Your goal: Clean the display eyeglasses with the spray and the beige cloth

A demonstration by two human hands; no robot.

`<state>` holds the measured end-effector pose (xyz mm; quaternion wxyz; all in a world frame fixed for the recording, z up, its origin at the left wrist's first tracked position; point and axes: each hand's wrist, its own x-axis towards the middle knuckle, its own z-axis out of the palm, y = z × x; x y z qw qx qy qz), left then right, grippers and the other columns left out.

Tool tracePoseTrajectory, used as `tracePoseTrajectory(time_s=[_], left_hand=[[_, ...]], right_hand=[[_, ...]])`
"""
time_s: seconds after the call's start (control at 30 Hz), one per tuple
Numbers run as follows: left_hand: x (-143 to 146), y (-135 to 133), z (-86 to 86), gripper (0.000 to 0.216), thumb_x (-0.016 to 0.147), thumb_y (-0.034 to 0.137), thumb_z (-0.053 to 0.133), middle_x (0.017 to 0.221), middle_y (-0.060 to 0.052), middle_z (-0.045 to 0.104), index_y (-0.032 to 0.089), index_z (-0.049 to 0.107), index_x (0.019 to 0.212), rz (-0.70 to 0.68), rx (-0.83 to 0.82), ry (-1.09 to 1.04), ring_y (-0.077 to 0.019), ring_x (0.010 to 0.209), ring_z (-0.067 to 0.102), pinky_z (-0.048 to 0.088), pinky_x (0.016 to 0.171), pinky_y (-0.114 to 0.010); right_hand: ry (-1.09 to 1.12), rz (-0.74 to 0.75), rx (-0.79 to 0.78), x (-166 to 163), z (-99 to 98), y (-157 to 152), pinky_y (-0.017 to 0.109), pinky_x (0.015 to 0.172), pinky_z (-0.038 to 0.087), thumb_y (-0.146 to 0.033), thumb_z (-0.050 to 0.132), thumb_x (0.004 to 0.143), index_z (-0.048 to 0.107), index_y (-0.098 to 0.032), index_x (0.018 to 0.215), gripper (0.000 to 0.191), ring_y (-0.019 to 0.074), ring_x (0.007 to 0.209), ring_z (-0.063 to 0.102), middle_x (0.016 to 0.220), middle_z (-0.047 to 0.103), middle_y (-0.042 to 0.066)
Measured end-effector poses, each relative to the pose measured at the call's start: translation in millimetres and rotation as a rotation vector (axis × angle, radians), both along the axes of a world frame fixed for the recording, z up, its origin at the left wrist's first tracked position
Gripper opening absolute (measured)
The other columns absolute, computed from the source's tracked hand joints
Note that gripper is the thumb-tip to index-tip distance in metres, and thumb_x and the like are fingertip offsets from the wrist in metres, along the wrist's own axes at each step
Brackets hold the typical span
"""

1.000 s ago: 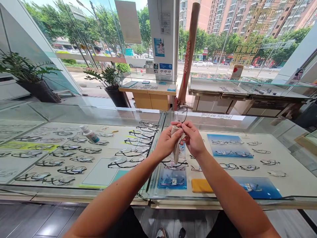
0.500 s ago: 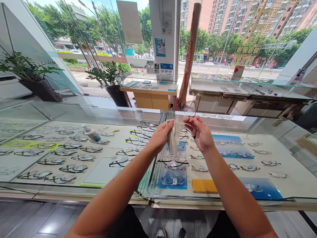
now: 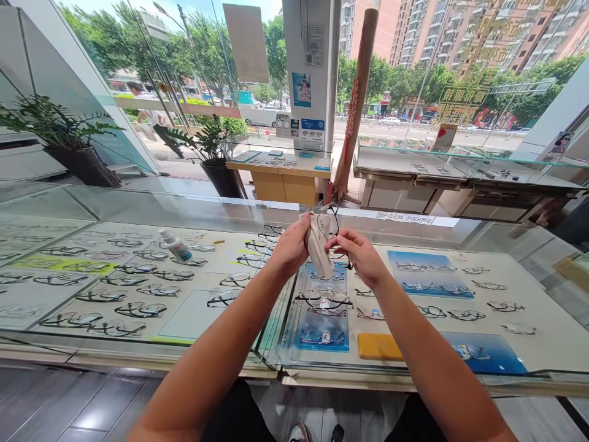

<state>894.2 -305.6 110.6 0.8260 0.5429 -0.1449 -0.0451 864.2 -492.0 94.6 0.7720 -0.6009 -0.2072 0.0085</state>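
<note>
My left hand (image 3: pixel 293 247) is closed on a pale cleaning cloth (image 3: pixel 319 253) that hangs down from the fingers. A pair of dark-rimmed eyeglasses (image 3: pixel 336 222) is pinched by the frame in my right hand (image 3: pixel 361 256). One lens of the eyeglasses stands upright against the cloth, close to my left fingertips; the other lens is partly hidden. Both hands are above the glass top of the display case, over its middle seam. Below them, several eyeglass frames (image 3: pixel 323 301) lie inside the case.
A white spray bottle (image 3: pixel 175 245) stands on the glass at the left. A yellow case (image 3: pixel 379 346) lies near the front edge. Blue display cards (image 3: pixel 430 274) bear frames at the right. Beyond the counter are a potted plant (image 3: pixel 216 144) and a wooden post (image 3: pixel 356 104).
The eyeglasses have turned and moved left, bringing a lens against the cloth. My right hand has shifted slightly left and down. A passer-by now shows outside at the left.
</note>
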Motion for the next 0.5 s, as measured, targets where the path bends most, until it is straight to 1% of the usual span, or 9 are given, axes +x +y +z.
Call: tracePoseTrajectory(time_s=[0.13, 0.27, 0.37, 0.5], left_hand=[[-4.4, -0.1, 1.9, 0.063, 0.080, 0.079, 0.087, 0.068, -0.001, 0.070, 0.019, 0.069, 0.088, -0.063, 0.049, -0.023, -0.0184, 0.064, 0.069, 0.056, 0.061, -0.028], [-6.3, -0.9, 3.4, 0.068, 0.076, 0.081, 0.089, 0.064, -0.002, 0.068, 0.017, 0.068, 0.081, -0.094, 0.075, -0.060, -0.0157, 0.055, 0.064, 0.052, 0.054, -0.027], [-7.1, 0.1, 5.1, 0.065, 0.075, 0.075, 0.093, 0.063, -0.002, 0.067, 0.015, 0.067, 0.079, -0.104, 0.070, -0.078, -0.0146, 0.055, 0.063, 0.053, 0.055, -0.026], [-8.1, 3.0, 5.8, 0.058, 0.077, 0.065, 0.097, 0.069, -0.003, 0.071, 0.013, 0.072, 0.086, -0.109, 0.071, -0.063, -0.0142, 0.060, 0.065, 0.054, 0.060, -0.025]], right_hand=[[0.002, 0.023, -0.022, 0.3, 0.4, -0.4, 0.034, 0.088, 0.049, -0.060, 0.084, 0.089, 0.073, -0.026, 0.086, 0.036, 0.0198, 0.093, 0.070, 0.092, 0.082, 0.001], [-0.003, 0.083, -0.046, -0.1, 0.6, -0.5, 0.034, 0.088, 0.049, -0.059, 0.083, 0.090, 0.075, -0.025, 0.087, 0.035, 0.0199, 0.094, 0.070, 0.094, 0.082, 0.002], [-0.004, 0.074, -0.043, -0.4, 1.9, -1.6, 0.034, 0.087, 0.048, -0.059, 0.083, 0.090, 0.074, -0.025, 0.086, 0.035, 0.0201, 0.094, 0.070, 0.094, 0.082, 0.002], [0.018, 0.055, -0.026, -0.9, 4.8, -3.4, 0.033, 0.083, 0.047, -0.058, 0.084, 0.088, 0.073, -0.025, 0.085, 0.035, 0.0196, 0.092, 0.069, 0.089, 0.080, 0.002]])
